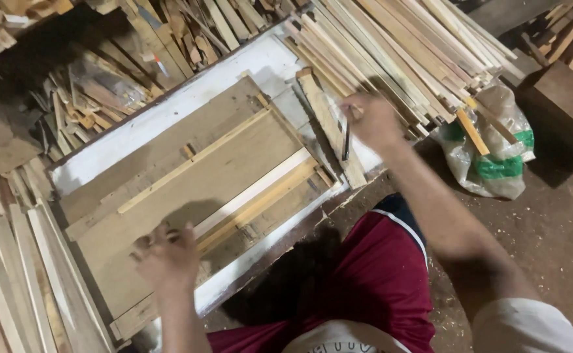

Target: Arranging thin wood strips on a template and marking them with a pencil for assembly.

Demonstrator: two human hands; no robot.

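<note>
Left hand [167, 259] presses spread fingers onto the flat brown wooden board [188, 189] near its front edge; right hand [373, 121] pinches one thin dark pencil-like tool [346, 140], stacked pale wood slats [391, 52] just beyond.

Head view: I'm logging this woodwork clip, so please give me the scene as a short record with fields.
Setting: wood workshop, dirt floor
Work surface: white-edged board carrying a flat wooden jig panel
Left hand: resting on the near ends of the pale wooden slats lying on the panel
Right hand: holding a thin dark tool, point down over a short plank
Behind: stack of long slats
Left: bundle of cut strips
Right: plastic bag with green inside
</note>
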